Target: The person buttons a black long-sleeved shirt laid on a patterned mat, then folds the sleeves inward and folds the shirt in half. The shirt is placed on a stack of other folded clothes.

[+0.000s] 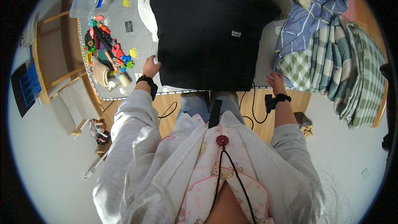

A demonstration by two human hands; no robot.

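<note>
A black collared shirt [207, 37] lies spread out on the table, its collar at the far side and its hem along the near edge. A small pale label shows on its right half. My left hand [151, 66] is beside the shirt's left edge near the hem, thumb and fingers curved apart with nothing between them. My right hand [275, 83] is at the table's near edge, to the right of the shirt. Its fingers are spread and hold nothing, close to a green checked cloth [294, 68]. Both wrists wear black straps.
Small colourful toys and a brush [123, 79] lie on the left of the grey patterned table cover [143, 37]. Behind them stands a clear plastic box [85, 2]. A white garment [145, 10] shows beneath the shirt. Blue plaid cloth [306, 29] and folded green plaid fabric [365, 70] pile up at right.
</note>
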